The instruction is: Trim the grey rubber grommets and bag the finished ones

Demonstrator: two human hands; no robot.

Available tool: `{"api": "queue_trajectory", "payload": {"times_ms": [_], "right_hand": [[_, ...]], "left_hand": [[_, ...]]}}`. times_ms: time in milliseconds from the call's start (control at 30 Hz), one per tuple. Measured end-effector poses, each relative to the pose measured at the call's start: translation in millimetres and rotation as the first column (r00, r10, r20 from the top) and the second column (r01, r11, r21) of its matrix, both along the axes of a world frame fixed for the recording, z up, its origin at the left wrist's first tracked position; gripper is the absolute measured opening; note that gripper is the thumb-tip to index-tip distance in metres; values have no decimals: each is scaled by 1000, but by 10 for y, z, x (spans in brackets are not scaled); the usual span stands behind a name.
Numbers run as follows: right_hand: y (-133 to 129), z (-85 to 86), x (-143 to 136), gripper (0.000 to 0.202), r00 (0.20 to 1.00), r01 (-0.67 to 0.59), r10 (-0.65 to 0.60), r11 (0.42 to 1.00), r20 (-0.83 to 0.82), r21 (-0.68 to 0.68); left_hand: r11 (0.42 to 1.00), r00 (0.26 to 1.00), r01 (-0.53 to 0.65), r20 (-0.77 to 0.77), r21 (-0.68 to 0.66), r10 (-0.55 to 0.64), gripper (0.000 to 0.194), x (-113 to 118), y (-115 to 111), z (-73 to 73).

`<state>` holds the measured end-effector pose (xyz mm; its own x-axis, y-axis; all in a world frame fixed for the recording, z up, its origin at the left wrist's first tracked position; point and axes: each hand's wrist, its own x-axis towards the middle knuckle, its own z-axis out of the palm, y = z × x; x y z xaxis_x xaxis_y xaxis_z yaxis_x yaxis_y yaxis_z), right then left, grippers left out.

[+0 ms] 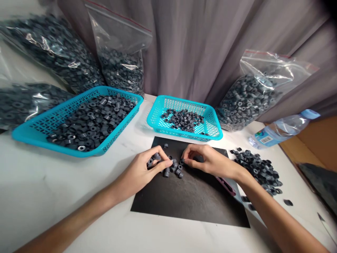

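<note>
Small dark grey ring-shaped pieces (173, 164) lie in a loose cluster on a black mat (184, 196). At the cluster's left edge my left hand (150, 167) curls with thumb and forefinger together, and several of the rings show inside its palm. My right hand (204, 160) is at the right edge, its thumb and fingertips pinched on one grey ring (182, 161). A dark rounded shape shows under the right palm, partly covered. The purple handle (226, 186) of some tool lies on the mat below the right wrist; the rest of it is hidden.
Two blue plastic baskets hold grey rings, a larger one (79, 153) at left and a smaller one (184, 134) behind the mat. A ring pile (259, 170) lies at right, near a water bottle (283, 130). Filled zip bags, including one bag (244, 98), stand along the curtain.
</note>
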<state>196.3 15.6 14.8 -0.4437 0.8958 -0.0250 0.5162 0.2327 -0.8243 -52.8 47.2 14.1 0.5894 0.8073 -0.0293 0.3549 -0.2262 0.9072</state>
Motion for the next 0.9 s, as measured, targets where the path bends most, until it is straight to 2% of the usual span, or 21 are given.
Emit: {"api": "queue_trajectory", "payload": {"times_ms": [133, 333, 400, 600, 900], "right_hand": [[-12, 19, -40, 14, 994, 14, -22, 997, 105, 76], [-111, 80, -127, 58, 978, -37, 10, 991, 209, 126], [-149, 83, -190, 63, 967, -61, 23, 987, 253, 146], [-178, 49, -350, 37, 954, -74, 20, 983, 299, 169], [-112, -34, -328, 7, 986, -59, 30, 984, 166, 170]], "left_hand": [[998, 998, -55, 6, 9, 55, 24, -10, 12, 7], [995, 998, -62, -23, 84, 64, 25, -70, 83, 9], [988, 996, -77, -35, 132, 82, 25, -103, 128, 19], [973, 983, -99, -132, 208, 128, 30, -166, 210, -5], [966, 952, -74, -271, 248, 143, 23, -143, 193, -42]]}}
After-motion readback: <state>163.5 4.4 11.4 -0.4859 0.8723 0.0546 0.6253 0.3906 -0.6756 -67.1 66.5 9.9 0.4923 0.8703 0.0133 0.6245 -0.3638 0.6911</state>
